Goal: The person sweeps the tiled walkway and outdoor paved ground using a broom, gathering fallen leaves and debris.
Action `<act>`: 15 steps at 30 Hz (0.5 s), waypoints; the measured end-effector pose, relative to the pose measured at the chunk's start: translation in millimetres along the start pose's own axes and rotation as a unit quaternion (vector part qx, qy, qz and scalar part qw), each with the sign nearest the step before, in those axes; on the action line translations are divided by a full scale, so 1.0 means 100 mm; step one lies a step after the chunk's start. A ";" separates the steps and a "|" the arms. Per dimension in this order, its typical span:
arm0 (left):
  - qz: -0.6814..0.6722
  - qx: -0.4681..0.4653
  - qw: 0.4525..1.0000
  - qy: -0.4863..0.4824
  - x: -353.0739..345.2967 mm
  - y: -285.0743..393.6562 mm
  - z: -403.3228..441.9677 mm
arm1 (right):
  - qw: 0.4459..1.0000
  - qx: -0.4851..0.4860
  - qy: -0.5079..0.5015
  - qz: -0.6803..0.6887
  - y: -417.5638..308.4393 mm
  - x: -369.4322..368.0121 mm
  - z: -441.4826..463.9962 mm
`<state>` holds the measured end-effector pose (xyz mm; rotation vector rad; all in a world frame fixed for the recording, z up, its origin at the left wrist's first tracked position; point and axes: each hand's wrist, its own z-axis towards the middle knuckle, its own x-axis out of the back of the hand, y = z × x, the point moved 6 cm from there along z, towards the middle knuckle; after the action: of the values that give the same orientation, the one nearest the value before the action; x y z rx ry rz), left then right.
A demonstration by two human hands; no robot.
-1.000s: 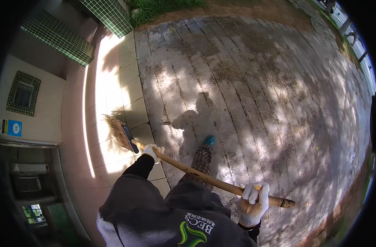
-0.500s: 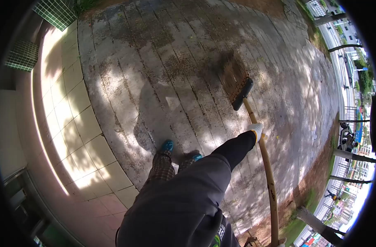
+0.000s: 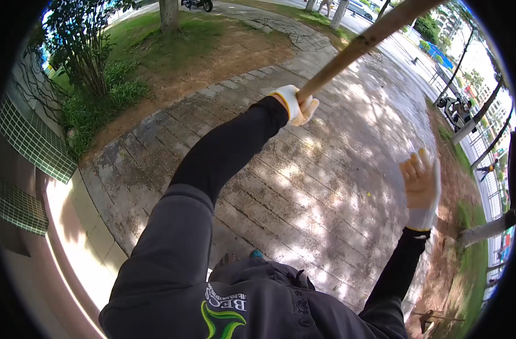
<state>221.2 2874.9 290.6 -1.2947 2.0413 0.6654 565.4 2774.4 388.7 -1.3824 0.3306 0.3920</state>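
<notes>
My left hand (image 3: 294, 105), in a white work glove with yellow trim, is closed round the wooden handle (image 3: 364, 44) of a broom. From my fist the handle slants up and out past the top edge, to the right. The broom's head is outside the picture. To the right, my right hand (image 3: 420, 179) is raised above the paving with its palm showing and fingers apart. It wears a glove too, is apart from the handle, and holds nothing.
Sun-dappled paving (image 3: 258, 195) with dirt lies below me. At left stand a green-tiled block (image 3: 38, 138) and a pale ledge (image 3: 71, 209). A bush (image 3: 88, 62) and a tree trunk (image 3: 169, 16) rise beyond. Another trunk (image 3: 486, 229) and parked scooters (image 3: 457, 116) are at right.
The broom has come up from the ground and its head has left view. My left hand has risen with the handle. My right hand has let go of it. My view has tilted up.
</notes>
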 end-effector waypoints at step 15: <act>0.131 -0.348 0.873 0.316 4.65 0.20 -3.37 | 0.694 -0.663 -0.142 0.243 5.91 -4.41 -2.26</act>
<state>-26.8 2368.0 181.7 -1.8273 2.6650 1.3317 -96.0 2602.0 30.3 -2.6011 0.1010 1.4805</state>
